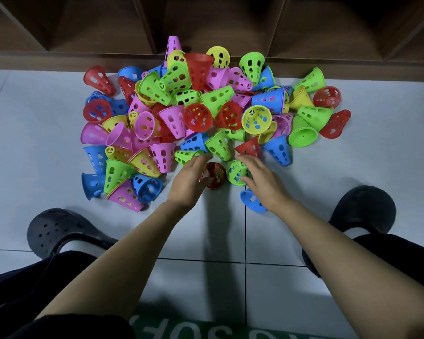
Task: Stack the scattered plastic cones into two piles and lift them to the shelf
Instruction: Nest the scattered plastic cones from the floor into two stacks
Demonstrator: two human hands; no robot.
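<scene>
Grip not closed yet: left hand (189,178) open beside red cone (214,176), right hand (262,183) spread over green cone (235,172), lower centre by the heap (206,111); looks like first pick, next nest them.

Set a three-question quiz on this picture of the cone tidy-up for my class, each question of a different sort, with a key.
1. True or false: the cones already stand in two neat piles.
2. Which colour is the cone lying partly under the right hand, nearest the person? A blue, B yellow, C pink.
3. Name the five colours of cone in the heap.
Key: 1 false, they lie scattered on the floor. 2 A, the blue cone. 3 red, blue, green, yellow, pink.
</scene>
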